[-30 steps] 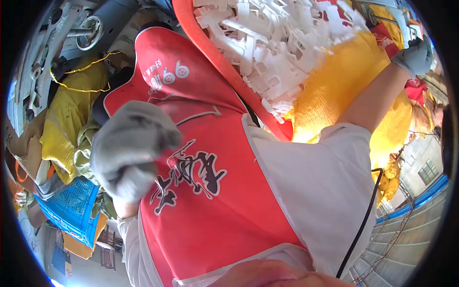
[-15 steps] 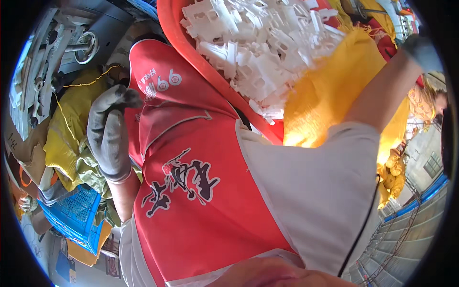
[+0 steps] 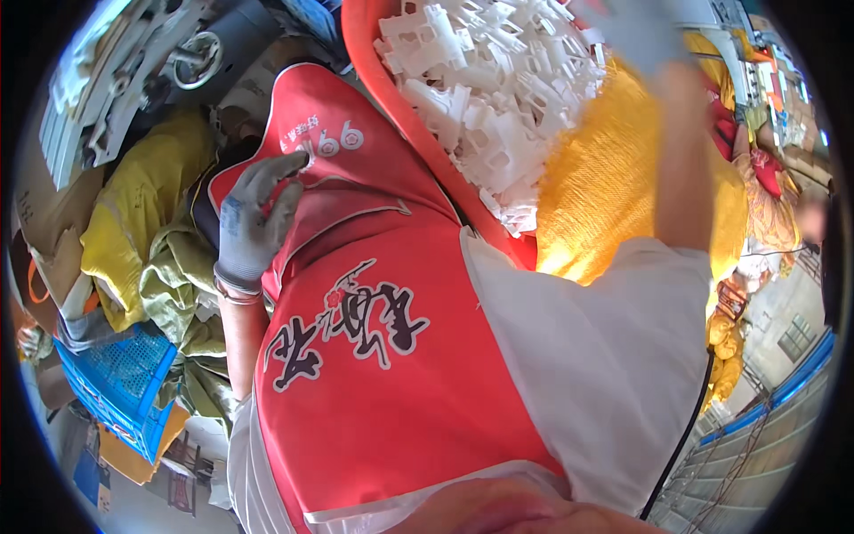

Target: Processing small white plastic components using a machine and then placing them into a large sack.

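Observation:
My left hand (image 3: 256,214), in a grey knit glove, hovers over the lap of my red apron (image 3: 374,267). Its fingers are loosely curled, a gap shows between them and the thumb, and I see nothing held. My right hand (image 3: 636,31), gloved too, is smeared by motion at the far right edge of a heap of white plastic parts (image 3: 480,98); its fingers and anything in them cannot be made out. The parts fill a red tub (image 3: 391,111) in front of me. A yellow woven sack (image 3: 596,178) lies against the tub's right side, beside my right forearm.
At far left stands a machine with a metal handwheel (image 3: 196,60). Below it lie a yellow-green sack (image 3: 147,209) and a crumpled olive sack (image 3: 182,285). A blue plastic crate (image 3: 120,378) is at my left. More yellow sacks (image 3: 725,356) are bunched at the right.
My right hand has swung from the far right in to the tub's edge. My left hand has moved right over the apron, its fingers spreading apart somewhat. The whole view has shifted slightly.

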